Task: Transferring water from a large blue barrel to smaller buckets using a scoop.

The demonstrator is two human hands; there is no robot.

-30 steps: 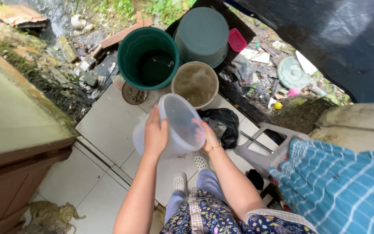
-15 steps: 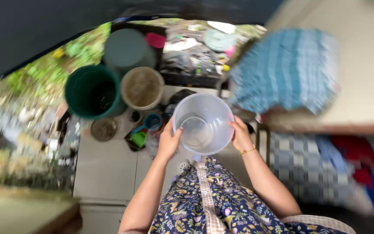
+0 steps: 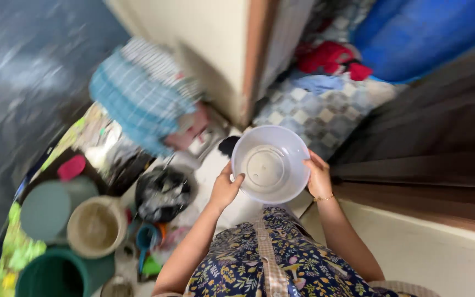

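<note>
Soft, even daylight lit the scene without hard shadows, while motion blur smeared the left side and the blue checked cloth (image 3: pixel 138 93).

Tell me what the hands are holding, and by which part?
A clear plastic bucket, empty, held at its rim: left hand and right hand on opposite sides.

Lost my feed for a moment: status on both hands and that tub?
Left hand and right hand grip opposite sides of the clear plastic tub. Tub upright, looks empty. Nothing between hands and tub.

Blurred blue checked cloth (image 3: pixel 138 104), perhaps a towel; beige bucket (image 3: pixel 95 226); black bag (image 3: pixel 163 193).
</note>
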